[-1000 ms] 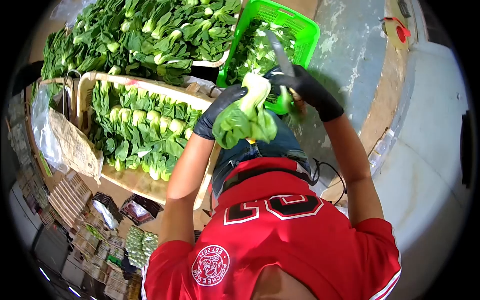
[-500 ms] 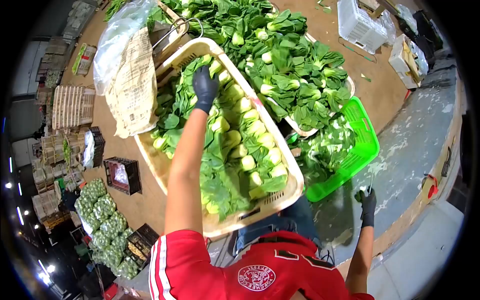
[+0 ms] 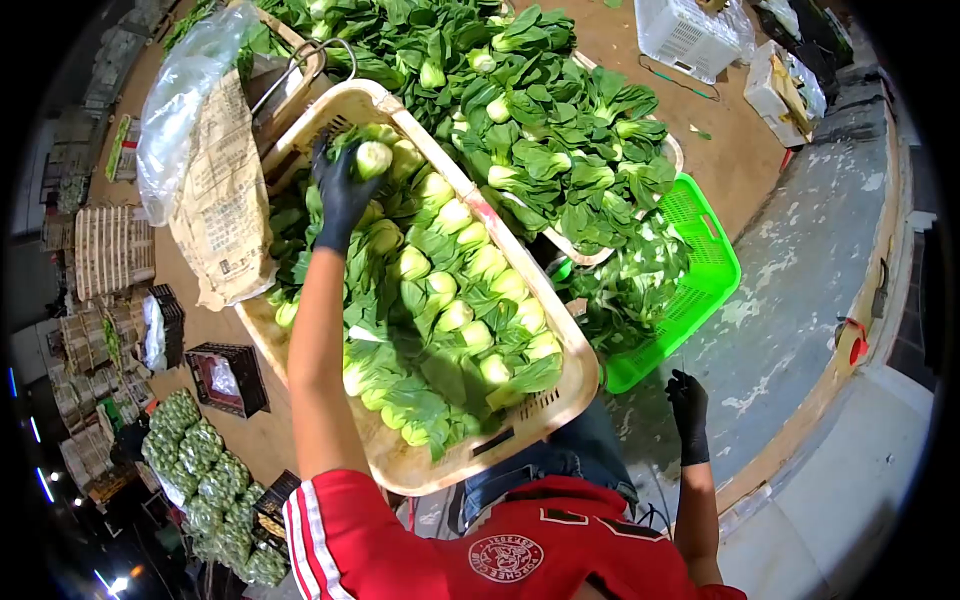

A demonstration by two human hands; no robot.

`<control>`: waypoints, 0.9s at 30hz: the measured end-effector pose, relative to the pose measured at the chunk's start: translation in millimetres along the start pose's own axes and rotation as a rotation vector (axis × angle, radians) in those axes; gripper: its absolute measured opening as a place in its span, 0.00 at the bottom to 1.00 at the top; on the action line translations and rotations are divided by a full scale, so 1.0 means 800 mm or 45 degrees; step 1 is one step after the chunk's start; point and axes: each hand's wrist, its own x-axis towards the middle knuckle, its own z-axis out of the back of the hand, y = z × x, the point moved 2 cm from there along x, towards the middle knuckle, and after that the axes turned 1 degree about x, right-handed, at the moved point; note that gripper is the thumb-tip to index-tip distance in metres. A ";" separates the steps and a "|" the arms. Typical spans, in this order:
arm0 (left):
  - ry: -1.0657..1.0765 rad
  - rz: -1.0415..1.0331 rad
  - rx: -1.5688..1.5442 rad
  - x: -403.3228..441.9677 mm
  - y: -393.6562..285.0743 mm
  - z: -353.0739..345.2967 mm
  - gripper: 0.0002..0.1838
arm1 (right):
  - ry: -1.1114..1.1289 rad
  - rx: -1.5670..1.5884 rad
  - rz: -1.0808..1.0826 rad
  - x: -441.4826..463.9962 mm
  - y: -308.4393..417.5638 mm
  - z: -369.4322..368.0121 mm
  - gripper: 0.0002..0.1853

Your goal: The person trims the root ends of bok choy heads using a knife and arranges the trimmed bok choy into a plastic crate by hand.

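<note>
My left hand (image 3: 345, 195), in a black glove, is closed around a bok choy (image 3: 374, 159) at the far end of a cream plastic crate (image 3: 545, 405). Its pale round base sticks out beside the thumb, and the fingers are partly hidden. Rows of bok choy (image 3: 455, 315) fill the crate, pale bases and green leaves showing. My right hand (image 3: 688, 415), also black-gloved, is low on the right beside a green basket (image 3: 715, 290), its fingers closed. A thin blade, apparently of a small knife, shows faintly above the fingers; its handle is hidden.
Loose bok choy (image 3: 560, 130) are heaped beyond the crate. The green basket holds leaf scraps (image 3: 640, 290). A paper sack (image 3: 222, 195) and clear plastic (image 3: 195, 100) lie along the left. Bagged greens (image 3: 205, 470), a dark crate (image 3: 226, 380) and a white crate (image 3: 685, 38) stand on the floor.
My left hand has shifted left within the crate and turned, and a bok choy base now shows in it. My right hand has moved slightly left. The whole view has shifted a little.
</note>
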 end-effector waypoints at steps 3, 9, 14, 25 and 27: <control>-0.060 0.161 -0.529 -0.041 -0.085 0.112 0.39 | 0.187 -0.083 0.018 0.007 0.079 -0.016 0.15; 0.094 0.837 -1.717 -0.131 -0.267 0.146 0.44 | 0.218 0.000 0.684 -0.002 0.236 -0.003 0.09; 0.618 0.740 -1.546 -0.167 -0.408 0.112 0.32 | -0.081 -0.098 1.181 -0.039 0.300 0.067 0.10; 1.139 0.150 -1.148 -0.182 -0.561 0.076 0.29 | -0.138 -0.150 0.646 -0.049 0.144 0.099 0.10; 1.279 0.230 -1.124 -0.197 -0.570 0.053 0.32 | -0.107 -0.024 0.555 -0.030 0.058 0.073 0.11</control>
